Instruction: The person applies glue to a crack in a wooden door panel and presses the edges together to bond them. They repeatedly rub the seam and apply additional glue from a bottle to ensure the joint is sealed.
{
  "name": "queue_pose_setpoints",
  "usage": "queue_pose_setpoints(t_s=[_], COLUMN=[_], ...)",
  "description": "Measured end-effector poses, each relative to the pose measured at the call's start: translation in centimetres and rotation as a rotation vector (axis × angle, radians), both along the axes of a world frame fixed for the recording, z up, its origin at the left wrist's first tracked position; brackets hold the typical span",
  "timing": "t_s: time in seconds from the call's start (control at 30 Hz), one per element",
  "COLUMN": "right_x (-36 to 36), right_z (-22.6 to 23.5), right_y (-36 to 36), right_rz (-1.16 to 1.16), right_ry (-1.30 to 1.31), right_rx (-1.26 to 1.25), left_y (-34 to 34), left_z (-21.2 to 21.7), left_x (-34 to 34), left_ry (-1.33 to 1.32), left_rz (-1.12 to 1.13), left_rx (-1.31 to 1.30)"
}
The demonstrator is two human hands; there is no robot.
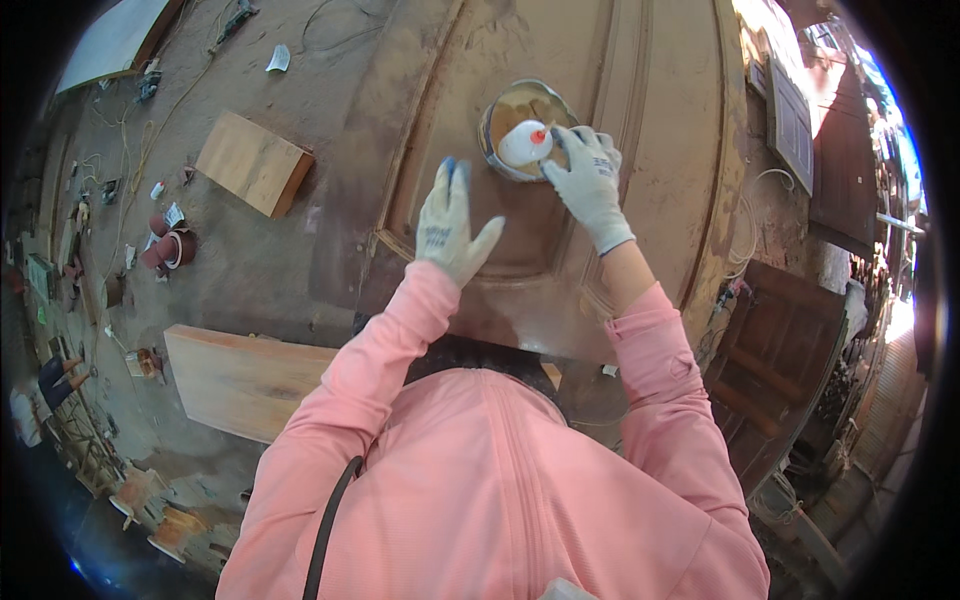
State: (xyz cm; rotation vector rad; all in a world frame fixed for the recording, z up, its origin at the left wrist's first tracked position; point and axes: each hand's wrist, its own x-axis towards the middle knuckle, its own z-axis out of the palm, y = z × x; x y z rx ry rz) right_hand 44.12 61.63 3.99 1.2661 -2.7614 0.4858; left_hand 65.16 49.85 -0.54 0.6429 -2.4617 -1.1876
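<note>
A brown panelled wooden door [520,300] lies flat in front of me. On it stands a round tub [486,150] with tan material inside. A white bottle with a red tip [522,146] is in the tub's opening. My right hand [588,175], in a pale glove, is at the tub's right rim. Its thumb and fingers are apart, close beside the red tip; whether they touch the bottle is unclear. To the left, my left hand [452,225], gloved with bluish fingertips, hovers over or rests on the door, fingers straight and thumb spread, holding nothing.
Left of the door, a wooden block [254,163] lies on the dusty floor, with a thick board [250,380] nearer me. Cords and reddish-brown pots [172,248] lie farther left. Dark wooden panels [775,365] stand or lie at the right. Another person's legs [68,380] show at far left.
</note>
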Motion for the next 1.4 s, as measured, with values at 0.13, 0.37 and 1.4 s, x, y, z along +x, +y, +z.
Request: queue_pose_setpoints(t_s=[0.13, 0.37, 1.4], right_x=[0.9, -0.3, 3.3], right_z=[-0.9, -1.4, 1.9], right_y=[-1.9, -1.6, 10.1], right_rz=[0.004, 0.103, -0.036], right_ry=[-0.129, -0.008, -0.644], right_rx=[0.035, 0.248, -0.098], left_y=[-2.0, -4.3, 2.3], left_z=[0.8, -0.8, -1.5], left_x=[-6.7, -10.6, 4.0], left_ry=[-0.052, 0.037, 0.121], left_rz=[0.023, 0.014, 0.178], left_rx=[0.012, 0.006, -0.166])
